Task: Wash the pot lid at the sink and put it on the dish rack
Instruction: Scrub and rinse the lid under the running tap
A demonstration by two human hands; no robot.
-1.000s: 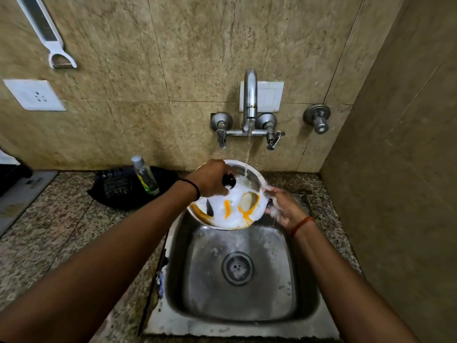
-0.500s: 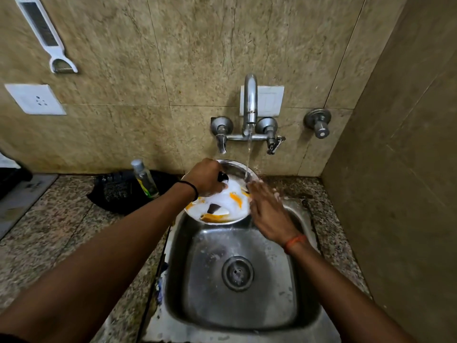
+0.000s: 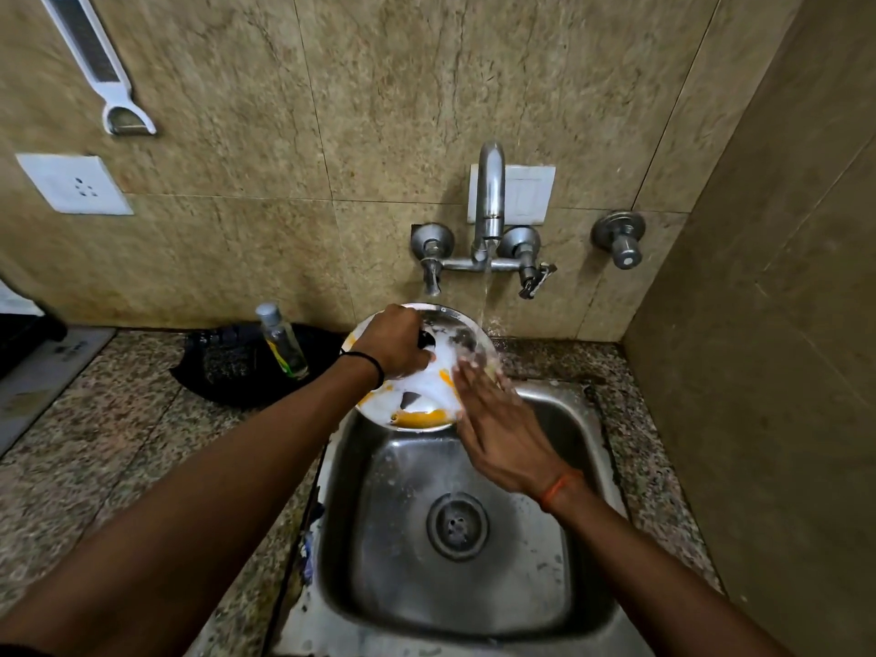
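Pot lid (image 3: 429, 372), centre frame: shiny metal along its upper rim, rest under white foam and orange smears. Sink (image 3: 588, 467), lower centre: brushed stainless steel, dull sheen, wet. Tap (image 3: 490, 196), upper centre: polished chrome, glossy. Counter (image 3: 118, 443), left: speckled granite, smooth. Wall tiles (image 3: 379, 87): beige stone-look, satin. Bottle (image 3: 283, 341), left of lid: clear plastic. Peeler (image 3: 95, 64), upper left: white plastic.

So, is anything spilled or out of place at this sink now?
Yes: the water stream falls just past the soapy pot lid's far edge and splashes onto the granite counter behind the sink, not on the lid.
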